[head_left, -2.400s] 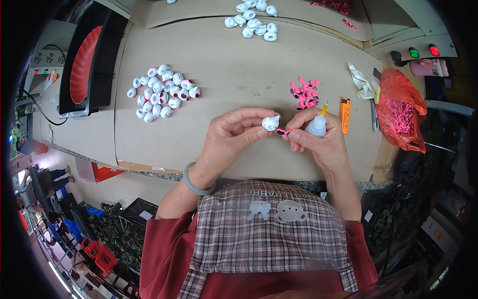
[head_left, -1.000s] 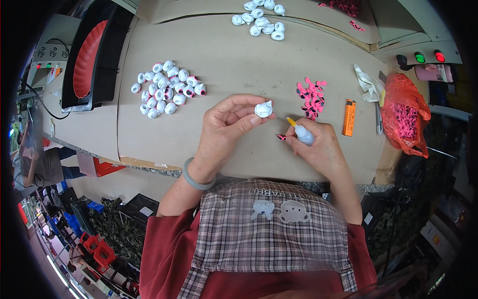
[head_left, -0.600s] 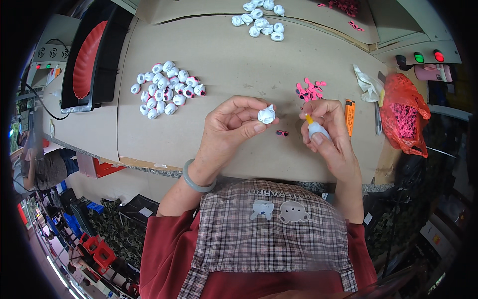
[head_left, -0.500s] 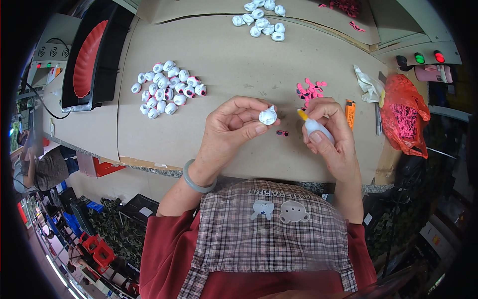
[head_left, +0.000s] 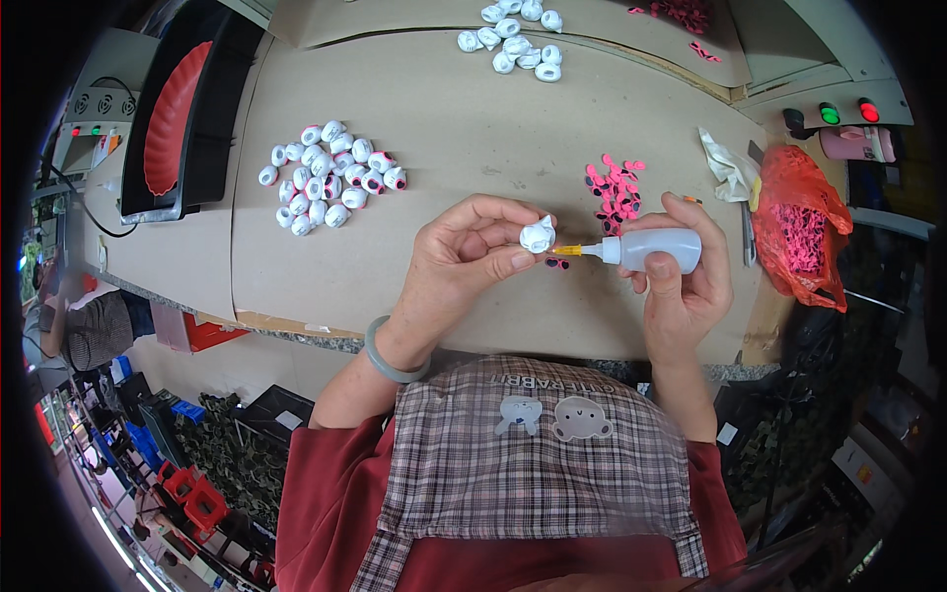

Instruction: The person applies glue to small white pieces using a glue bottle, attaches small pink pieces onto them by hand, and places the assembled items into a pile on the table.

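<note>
My left hand (head_left: 473, 244) pinches a small white rounded piece with a pointed tip (head_left: 537, 235) between thumb and fingers. My right hand (head_left: 693, 281) is wrapped round a translucent squeeze bottle (head_left: 651, 248), held on its side. Its yellow needle tip (head_left: 566, 251) points left and ends close to the white piece; whether they touch I cannot tell. Just below the tip, a small pink-and-black piece (head_left: 558, 263) lies on the table. Beyond my right hand is a loose pile of pink and black pieces (head_left: 618, 192).
Similar white pieces, some pink-edged, cluster at the left (head_left: 333, 178), and plain white ones at the back (head_left: 513, 44). A black tray (head_left: 225, 104) with a red scalloped part stands far left. On the right are a red plastic bag (head_left: 809, 261) of pink pieces and a crumpled tissue (head_left: 728, 168).
My right hand has turned the bottle from tilted to lying sideways and shifted right, bringing its needle tip beside the white piece. My left hand has moved slightly right with the piece.
</note>
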`<state>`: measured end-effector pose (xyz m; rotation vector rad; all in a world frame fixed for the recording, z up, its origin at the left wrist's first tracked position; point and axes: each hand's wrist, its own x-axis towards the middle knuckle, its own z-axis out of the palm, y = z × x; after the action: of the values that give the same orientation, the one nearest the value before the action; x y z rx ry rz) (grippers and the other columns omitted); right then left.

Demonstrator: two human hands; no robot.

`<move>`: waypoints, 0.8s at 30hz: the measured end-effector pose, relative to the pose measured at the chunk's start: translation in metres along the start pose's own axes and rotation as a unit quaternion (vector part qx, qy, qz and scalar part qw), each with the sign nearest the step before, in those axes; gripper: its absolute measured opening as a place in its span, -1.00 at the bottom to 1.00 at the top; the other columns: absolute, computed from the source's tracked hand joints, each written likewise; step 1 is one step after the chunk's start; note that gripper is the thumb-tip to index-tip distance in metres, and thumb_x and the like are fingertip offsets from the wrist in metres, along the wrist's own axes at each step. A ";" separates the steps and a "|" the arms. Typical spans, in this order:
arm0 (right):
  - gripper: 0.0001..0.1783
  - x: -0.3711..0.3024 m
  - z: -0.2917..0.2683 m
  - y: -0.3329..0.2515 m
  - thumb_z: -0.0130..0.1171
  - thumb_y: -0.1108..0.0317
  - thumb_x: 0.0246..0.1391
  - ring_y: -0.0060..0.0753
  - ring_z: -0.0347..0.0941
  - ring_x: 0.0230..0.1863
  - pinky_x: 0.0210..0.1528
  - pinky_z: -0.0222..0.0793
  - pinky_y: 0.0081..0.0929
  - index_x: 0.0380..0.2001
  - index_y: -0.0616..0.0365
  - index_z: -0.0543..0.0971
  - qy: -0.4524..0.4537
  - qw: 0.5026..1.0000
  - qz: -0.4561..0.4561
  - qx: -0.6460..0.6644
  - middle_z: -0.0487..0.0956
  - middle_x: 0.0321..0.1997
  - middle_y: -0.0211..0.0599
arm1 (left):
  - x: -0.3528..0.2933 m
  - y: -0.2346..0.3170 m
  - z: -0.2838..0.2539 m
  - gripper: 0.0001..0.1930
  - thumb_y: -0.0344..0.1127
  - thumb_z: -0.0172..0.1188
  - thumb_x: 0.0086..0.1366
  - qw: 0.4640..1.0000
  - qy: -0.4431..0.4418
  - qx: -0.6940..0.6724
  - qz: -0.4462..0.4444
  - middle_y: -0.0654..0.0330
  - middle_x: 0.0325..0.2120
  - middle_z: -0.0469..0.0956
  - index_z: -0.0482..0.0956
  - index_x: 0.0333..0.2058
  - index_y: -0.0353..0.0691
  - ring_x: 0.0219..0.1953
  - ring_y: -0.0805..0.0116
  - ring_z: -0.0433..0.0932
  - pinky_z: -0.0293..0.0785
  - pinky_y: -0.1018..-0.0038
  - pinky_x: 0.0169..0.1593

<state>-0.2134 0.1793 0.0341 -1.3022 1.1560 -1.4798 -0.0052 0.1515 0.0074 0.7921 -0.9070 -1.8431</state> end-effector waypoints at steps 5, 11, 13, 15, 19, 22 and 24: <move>-0.53 -0.001 0.001 0.002 0.16 0.27 0.16 -0.48 0.54 -0.44 -0.38 0.46 -0.63 0.03 0.36 0.37 -0.005 0.998 -0.046 -0.048 0.61 -0.30 -0.04 | 0.001 -0.001 0.000 -0.69 -0.59 0.25 0.12 1.000 -0.004 -0.003 -0.003 0.00 -0.12 0.55 0.47 -0.13 -0.36 -0.02 0.27 0.54 0.49 0.41 0.05; -0.55 0.000 0.002 0.003 0.18 0.28 0.15 -0.47 0.55 -0.43 -0.38 0.48 -0.62 0.00 0.38 0.40 -0.005 0.994 -0.071 -0.089 0.62 -0.33 -0.05 | 0.000 -0.001 -0.001 -0.68 -0.60 0.24 0.12 1.000 -0.002 0.001 -0.012 0.00 -0.12 0.55 0.47 -0.12 -0.36 -0.01 0.28 0.54 0.48 0.42 0.07; -0.55 0.000 0.003 0.003 0.19 0.27 0.14 -0.45 0.57 -0.41 -0.37 0.49 -0.61 -0.01 0.38 0.41 -0.003 0.992 -0.068 -0.102 0.62 -0.35 -0.05 | 0.001 -0.002 -0.001 -0.69 -0.60 0.24 0.12 1.000 -0.002 0.001 -0.010 0.00 -0.12 0.55 0.47 -0.12 -0.36 -0.01 0.28 0.54 0.48 0.42 0.07; -0.54 0.000 0.002 0.004 0.20 0.26 0.13 -0.44 0.58 -0.40 -0.37 0.49 -0.61 -0.02 0.38 0.42 -0.001 0.991 -0.068 -0.111 0.62 -0.35 -0.05 | 0.001 -0.002 -0.002 -0.69 -0.60 0.24 0.12 1.000 -0.002 0.002 -0.009 0.00 -0.12 0.55 0.47 -0.12 -0.36 -0.01 0.28 0.54 0.48 0.42 0.07; -0.52 0.001 0.001 0.003 0.22 0.23 0.11 -0.40 0.60 -0.36 -0.37 0.50 -0.60 -0.03 0.37 0.43 -0.001 0.988 -0.069 -0.139 0.63 -0.35 -0.06 | 0.001 -0.002 -0.002 -0.69 -0.58 0.24 0.13 1.000 0.002 0.004 -0.012 -0.01 -0.12 0.55 0.46 -0.11 -0.37 -0.02 0.28 0.54 0.50 0.40 0.06; -0.53 0.001 0.000 0.002 0.22 0.23 0.11 -0.39 0.60 -0.36 -0.36 0.50 -0.60 -0.03 0.37 0.43 -0.002 0.985 -0.075 -0.153 0.63 -0.36 -0.07 | 0.001 -0.003 -0.003 -0.69 -0.56 0.24 0.14 1.000 0.001 0.009 -0.014 -0.02 -0.12 0.55 0.46 -0.11 -0.38 -0.03 0.28 0.55 0.51 0.40 0.04; -0.53 0.001 0.000 0.002 0.22 0.22 0.11 -0.39 0.60 -0.35 -0.35 0.51 -0.59 -0.03 0.36 0.44 0.000 0.984 -0.081 -0.159 0.63 -0.36 -0.07 | 0.001 -0.004 -0.003 -0.69 -0.55 0.23 0.15 1.000 0.001 0.011 -0.014 -0.03 -0.12 0.55 0.46 -0.10 -0.38 -0.04 0.28 0.55 0.52 0.41 0.03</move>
<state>-0.2134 0.1783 0.0325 -1.6469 1.3543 -1.4488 -0.0051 0.1509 0.0020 0.8225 -0.9203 -1.8587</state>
